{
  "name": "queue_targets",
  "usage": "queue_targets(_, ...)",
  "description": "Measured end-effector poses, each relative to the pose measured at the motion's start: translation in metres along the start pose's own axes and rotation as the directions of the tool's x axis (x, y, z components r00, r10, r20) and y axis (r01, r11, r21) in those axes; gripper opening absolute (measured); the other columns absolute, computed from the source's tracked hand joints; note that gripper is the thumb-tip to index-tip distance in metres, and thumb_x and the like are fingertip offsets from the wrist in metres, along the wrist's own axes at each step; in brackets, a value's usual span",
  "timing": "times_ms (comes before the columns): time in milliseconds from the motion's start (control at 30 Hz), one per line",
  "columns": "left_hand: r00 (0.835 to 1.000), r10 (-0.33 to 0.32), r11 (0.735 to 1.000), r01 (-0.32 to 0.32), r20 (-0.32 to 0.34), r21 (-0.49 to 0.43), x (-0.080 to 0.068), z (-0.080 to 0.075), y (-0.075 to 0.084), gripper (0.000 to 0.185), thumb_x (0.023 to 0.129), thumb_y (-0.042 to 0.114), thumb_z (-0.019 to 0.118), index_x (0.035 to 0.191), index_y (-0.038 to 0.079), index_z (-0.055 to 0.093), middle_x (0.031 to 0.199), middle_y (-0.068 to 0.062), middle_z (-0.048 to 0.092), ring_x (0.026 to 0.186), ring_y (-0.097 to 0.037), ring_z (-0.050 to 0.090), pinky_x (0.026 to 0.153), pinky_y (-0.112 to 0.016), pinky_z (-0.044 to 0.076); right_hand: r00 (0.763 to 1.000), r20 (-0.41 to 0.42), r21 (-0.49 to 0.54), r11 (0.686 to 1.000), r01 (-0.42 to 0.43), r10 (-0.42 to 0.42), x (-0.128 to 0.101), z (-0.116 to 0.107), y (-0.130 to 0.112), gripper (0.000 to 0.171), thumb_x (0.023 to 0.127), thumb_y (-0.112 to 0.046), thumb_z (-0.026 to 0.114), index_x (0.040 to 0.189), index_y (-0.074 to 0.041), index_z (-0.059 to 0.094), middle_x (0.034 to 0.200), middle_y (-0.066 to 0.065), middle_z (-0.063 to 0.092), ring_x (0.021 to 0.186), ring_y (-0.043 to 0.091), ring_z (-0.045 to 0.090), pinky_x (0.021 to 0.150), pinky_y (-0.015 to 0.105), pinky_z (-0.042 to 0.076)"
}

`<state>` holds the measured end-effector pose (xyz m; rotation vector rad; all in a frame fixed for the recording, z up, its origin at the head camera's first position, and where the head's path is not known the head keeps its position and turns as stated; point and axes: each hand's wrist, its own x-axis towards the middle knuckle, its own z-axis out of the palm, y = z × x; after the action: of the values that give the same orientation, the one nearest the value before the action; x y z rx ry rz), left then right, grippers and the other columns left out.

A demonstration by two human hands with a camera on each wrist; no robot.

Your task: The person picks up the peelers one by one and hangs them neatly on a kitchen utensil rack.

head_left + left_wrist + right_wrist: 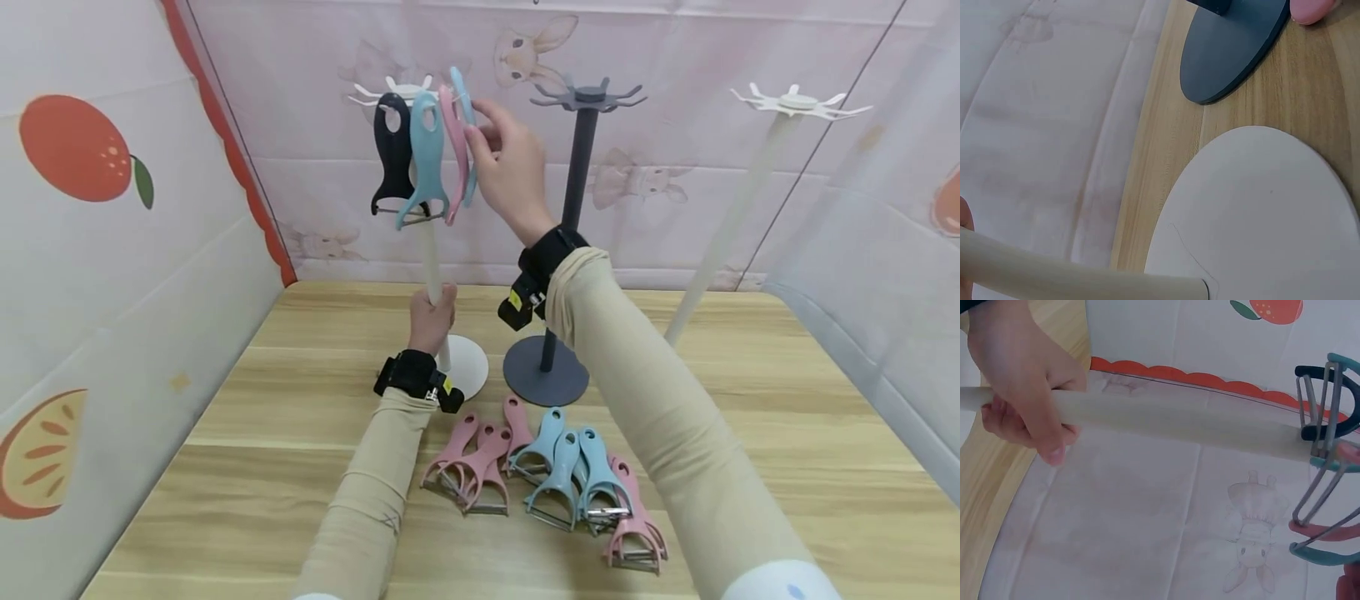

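Item: light blue peeler (467, 125), near the hooked crown of the white stand (431, 250) toward the tabletop's far left edge. Your right hand (510, 162) is pinching it at the hooks, beside a pink, a blue and a black peeler already hanging.

Your left hand (431, 318) is wrapping the pole low down.

Risk: you are working beside three loose hangers; a nudge could unhook them, or the peeler could slip off.

Views: the right wrist is showing the hanging blades and your gripping fingers (1035, 419); the left wrist is showing only the white base (1260, 212) and the grey base (1235, 50); the head alone is showing the spare peelers (547, 479) lying near the front edge.
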<state>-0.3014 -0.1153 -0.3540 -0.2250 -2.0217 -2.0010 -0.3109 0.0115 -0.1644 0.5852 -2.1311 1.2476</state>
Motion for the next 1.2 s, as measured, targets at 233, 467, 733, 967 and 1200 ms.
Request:
queue_targets(233, 0.999, 0.032, 0.999, -0.032, 0.015, 0.017, -0.001, 0.001, 0.000, 0.041, 0.096, 0.014, 0.046, 0.059, -0.004, 0.040, 0.046, -0.002, 0.034, 0.041, -0.011, 0.031, 0.048, -0.027, 0.027, 0.991, 0.132, -0.018, 0.999, 0.031, -0.028, -0.006, -0.002, 0.003, 0.037, 0.094, -0.007, 0.046, 0.131, -0.007, 0.046, 0.109, 0.009, 0.063, 0.099, 0.014, 0.059, 0.076, 0.018, 0.043)
queue_targets(467, 1.000, 0.010, 0.999, -0.009, -0.008, 0.053, 0.001, 0.003, 0.003, 0.040, 0.096, 0.013, 0.045, 0.058, 0.001, 0.042, 0.046, 0.000, 0.035, 0.042, -0.012, 0.032, 0.050, -0.028, 0.029, 0.982, 0.165, -0.014, 0.995, 0.098, -0.094, -0.036, -0.007, 0.020, 0.039, 0.093, -0.004, 0.046, 0.131, -0.001, 0.044, 0.116, 0.014, 0.058, 0.102, 0.019, 0.056, 0.076, 0.023, 0.046)
queue_targets(733, 1.000, -0.016, 1.000, 0.016, -0.021, -0.024, 0.001, 0.002, 0.000, 0.038, 0.094, 0.010, 0.047, 0.057, 0.001, 0.043, 0.046, 0.000, 0.035, 0.041, -0.010, 0.033, 0.047, -0.026, 0.029, 0.951, 0.260, -0.021, 0.983, 0.180, -0.169, -0.086, -0.020, 0.045, 0.038, 0.092, -0.005, 0.050, 0.128, 0.003, 0.046, 0.115, 0.019, 0.057, 0.100, 0.025, 0.055, 0.076, 0.032, 0.048)
queue_targets(967, 0.999, -0.029, 0.999, 0.028, -0.035, -0.042, 0.002, 0.001, 0.000, 0.036, 0.094, 0.010, 0.048, 0.059, 0.002, 0.044, 0.047, 0.002, 0.037, 0.040, -0.008, 0.035, 0.044, -0.022, 0.030, 0.889, 0.399, -0.029, 0.967, 0.255, -0.223, -0.129, -0.037, 0.066, 0.037, 0.090, -0.005, 0.054, 0.125, 0.005, 0.049, 0.112, 0.019, 0.059, 0.097, 0.026, 0.058, 0.070, 0.032, 0.049)
queue_targets(1200, 0.999, -0.032, 0.997, 0.030, -0.039, -0.065, 0.002, 0.004, 0.000, 0.037, 0.094, 0.012, 0.048, 0.059, 0.000, 0.043, 0.047, 0.000, 0.038, 0.039, -0.007, 0.034, 0.043, -0.021, 0.029, 0.848, 0.478, -0.054, 0.955, 0.290, -0.231, -0.164, -0.052, 0.085, 0.034, 0.087, -0.006, 0.057, 0.119, 0.004, 0.054, 0.111, 0.017, 0.060, 0.094, 0.027, 0.059, 0.069, 0.035, 0.049)
